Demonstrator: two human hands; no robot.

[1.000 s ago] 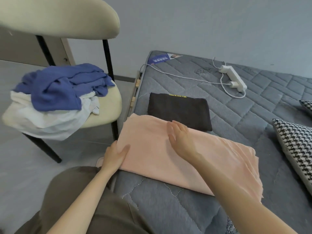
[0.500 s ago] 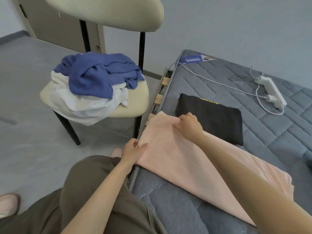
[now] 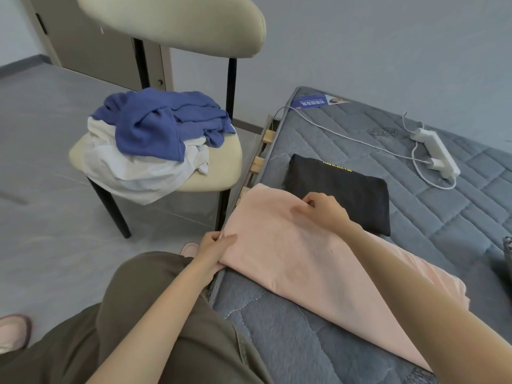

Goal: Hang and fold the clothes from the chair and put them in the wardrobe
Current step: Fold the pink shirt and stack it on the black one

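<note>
Pink garment [image 3: 299, 261]: one, partly hidden by forearm [image 3: 401, 273]; pinched by left hand [image 3: 213, 252] fingers at 9 o'clock, right hand [image 3: 325, 210] fingers at 12 o'clock.

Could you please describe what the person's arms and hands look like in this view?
Both the left hand and the right hand are bare: no gloves, and no rings show. The left forearm and right forearm are uncovered up to the frame edge, with no sleeve, watch or bracelet in view.
</note>
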